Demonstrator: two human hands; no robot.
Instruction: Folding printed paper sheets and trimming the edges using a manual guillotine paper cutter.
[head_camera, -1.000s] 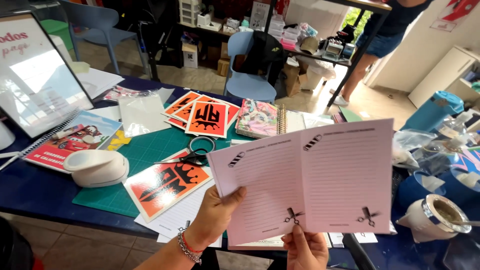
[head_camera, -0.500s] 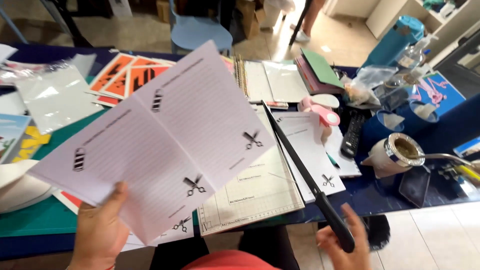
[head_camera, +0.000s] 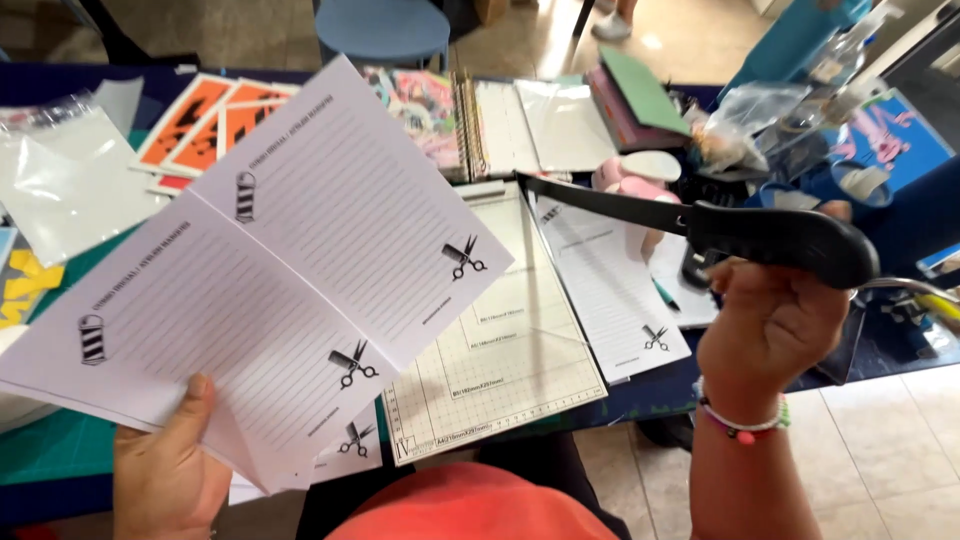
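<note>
The right hand (head_camera: 770, 325) has raised the cutter handle (head_camera: 780, 240) higher; left hand (head_camera: 170, 470) still grips the lined sheets (head_camera: 260, 270).

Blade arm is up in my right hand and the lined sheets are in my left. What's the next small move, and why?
Probably slide the white lined sheets onto the gridded base of the paper trimmer. The right hand holds the black trimmer handle raised, so the bed lies open, while the left hand grips the stack by its lower edge, above the table and left of the bed.
</note>
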